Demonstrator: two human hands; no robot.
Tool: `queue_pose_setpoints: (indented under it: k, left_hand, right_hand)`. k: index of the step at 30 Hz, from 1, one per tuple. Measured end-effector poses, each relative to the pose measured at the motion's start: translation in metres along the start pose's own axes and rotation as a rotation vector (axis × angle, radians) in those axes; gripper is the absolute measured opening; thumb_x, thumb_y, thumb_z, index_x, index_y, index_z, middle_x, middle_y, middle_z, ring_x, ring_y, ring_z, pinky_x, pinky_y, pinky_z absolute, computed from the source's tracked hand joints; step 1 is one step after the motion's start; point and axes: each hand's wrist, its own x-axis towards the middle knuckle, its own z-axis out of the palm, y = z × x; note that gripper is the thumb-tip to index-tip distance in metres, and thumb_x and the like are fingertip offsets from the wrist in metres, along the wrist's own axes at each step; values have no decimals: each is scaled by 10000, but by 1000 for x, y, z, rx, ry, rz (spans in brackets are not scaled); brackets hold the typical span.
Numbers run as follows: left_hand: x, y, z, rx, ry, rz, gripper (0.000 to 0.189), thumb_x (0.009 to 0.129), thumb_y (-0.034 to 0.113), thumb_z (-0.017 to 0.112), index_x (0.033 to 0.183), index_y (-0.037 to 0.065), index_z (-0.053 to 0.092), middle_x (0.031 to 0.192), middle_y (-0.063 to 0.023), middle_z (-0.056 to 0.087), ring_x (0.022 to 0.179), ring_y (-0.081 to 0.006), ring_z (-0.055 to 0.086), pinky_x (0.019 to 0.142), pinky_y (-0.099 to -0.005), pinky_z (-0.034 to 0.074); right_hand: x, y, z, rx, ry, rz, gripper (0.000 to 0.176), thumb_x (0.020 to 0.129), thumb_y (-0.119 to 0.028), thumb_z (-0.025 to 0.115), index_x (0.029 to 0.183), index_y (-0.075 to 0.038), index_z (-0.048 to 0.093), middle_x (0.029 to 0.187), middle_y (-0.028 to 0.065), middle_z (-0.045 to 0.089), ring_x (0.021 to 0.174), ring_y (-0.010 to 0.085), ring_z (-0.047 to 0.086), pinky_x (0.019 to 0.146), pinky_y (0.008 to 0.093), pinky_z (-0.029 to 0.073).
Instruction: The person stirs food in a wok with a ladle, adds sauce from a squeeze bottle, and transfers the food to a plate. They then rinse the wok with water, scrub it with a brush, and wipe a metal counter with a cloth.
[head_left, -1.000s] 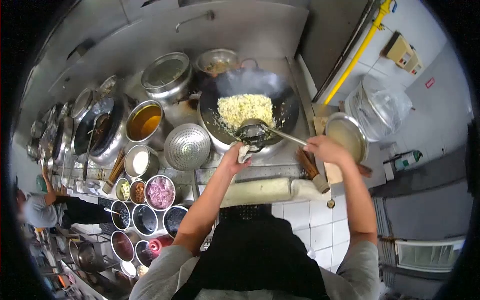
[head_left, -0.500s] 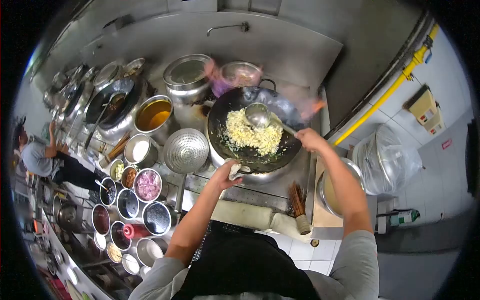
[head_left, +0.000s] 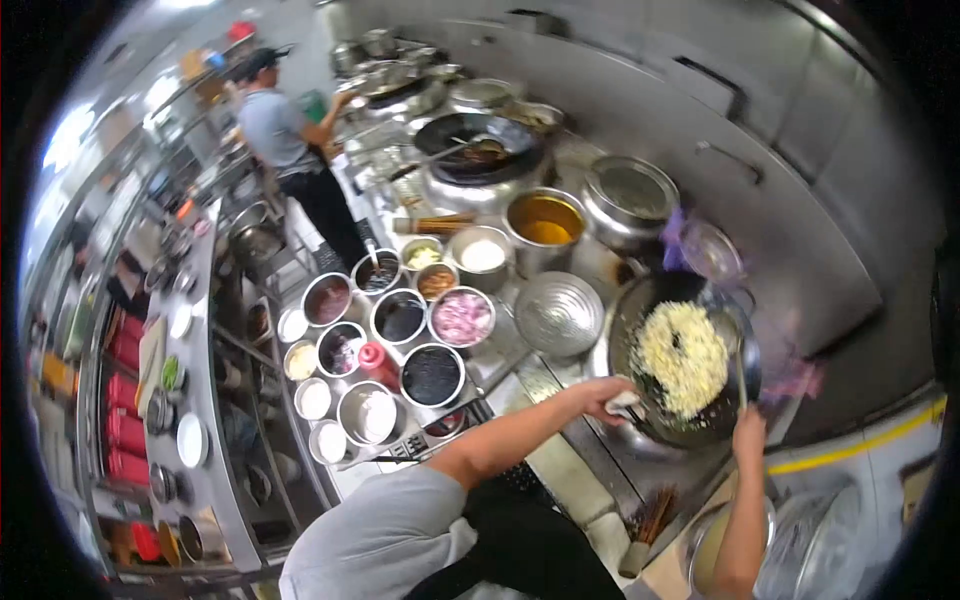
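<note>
A black wok (head_left: 632, 335) stands over flames on the range. Pale yellow, crumbly food like chopped egg or rice (head_left: 682, 358) lies heaped inside, with dark green bits below it. My left hand (head_left: 604, 398) grips the wok's near edge through a folded white cloth (head_left: 624, 401); any handle under the cloth is hidden. My right hand (head_left: 748, 432) is closed round the handle of a ladle (head_left: 741, 375). Its bowl, partly blurred, rests at the wok's right side, beside the food.
Left of the wok are a perforated strainer (head_left: 560, 314), a pot of orange oil (head_left: 546, 228) and several ingredient tins, one with chopped onion (head_left: 462, 316). A bamboo brush (head_left: 650, 530) lies near the front edge. Farther off, a co-worker (head_left: 280, 140) stands by another wok (head_left: 478, 150).
The view has swung left, bringing the co-worker and side shelves further in. The ladle has moved from atop the food to the wok's right side. Both hands keep their holds.
</note>
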Motion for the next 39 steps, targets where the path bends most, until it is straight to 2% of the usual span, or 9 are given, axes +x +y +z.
queue_pose_setpoints:
  k: [6, 9, 13, 17, 22, 24, 28, 34, 39]
  left_hand:
    - [-8, -33, 32, -30, 117, 98, 136, 839, 254, 556, 906, 135, 555, 851, -31, 604, 680, -164, 587, 527, -337, 512]
    - [-45, -77, 35, -213, 120, 152, 276, 862, 224, 568, 1061, 35, 533, 941, -80, 609, 812, -180, 599, 665, -331, 523]
    - [-55, -44, 40, -120, 187, 33, 307, 940, 280, 424, 1097, 33, 516, 1030, -126, 605, 908, -249, 602, 796, -407, 497]
    - [-71, -44, 44, -118, 169, 85, 176, 924, 226, 451, 1003, 80, 510, 922, -71, 598, 798, -197, 596, 639, -382, 531]
    - [-125, -51, 34, -94, 173, -23, 172, 933, 213, 423, 1037, 92, 491, 964, -70, 587, 857, -197, 588, 681, -381, 523]
    - [-107, -45, 24, -84, 50, -31, 170, 932, 200, 422, 1047, 98, 495, 984, -65, 580, 868, -213, 585, 752, -417, 518]
    - [-66, -89, 8, -46, 173, 14, 167, 923, 165, 441, 1022, 54, 519, 950, -96, 591, 821, -219, 594, 706, -364, 528]
    - [-154, -74, 21, -33, 233, -72, 155, 869, 89, 499, 998, 9, 529, 920, -96, 596, 822, -218, 611, 706, -355, 536]
    - [-79, -53, 17, 0, 126, -9, 161, 925, 195, 443, 978, 60, 512, 916, -79, 582, 857, -200, 583, 727, -387, 530]
  right_hand:
    - [-62, 7, -8, 37, 65, -243, 346, 898, -177, 511, 1218, -48, 534, 848, 185, 649, 734, 353, 621, 669, 414, 476]
    - [-123, -37, -64, 608, -353, 215, 354, 891, -121, 522, 1240, -70, 531, 669, 17, 500, 543, 66, 462, 504, 246, 426]
    - [-154, -32, -100, 559, -409, 64, 375, 893, -136, 520, 1264, -85, 508, 724, -10, 504, 561, 64, 449, 500, 216, 400]
    - [-192, -61, -124, 518, -646, 291, 433, 915, -178, 494, 1342, -138, 430, 661, -48, 460, 533, 48, 390, 465, 207, 352]
    - [-200, -43, -116, 601, -884, 479, 425, 921, -204, 493, 1336, -136, 434, 670, 14, 509, 531, 100, 441, 476, 245, 391]
    - [-187, -9, -63, 244, -328, -272, 424, 911, -188, 497, 1326, -121, 439, 733, 138, 594, 567, 231, 538, 539, 340, 461]
    - [-185, -71, -20, -121, -174, 127, 436, 878, -187, 526, 1294, -80, 452, 700, 259, 587, 659, 370, 598, 635, 457, 472]
    - [-243, -72, -72, 293, -359, 23, 465, 873, -193, 533, 1319, -112, 432, 713, 270, 582, 673, 393, 591, 654, 464, 462]
    - [-182, -74, -33, 223, -318, -38, 451, 873, -190, 533, 1306, -102, 445, 705, 263, 580, 663, 397, 586, 646, 473, 455]
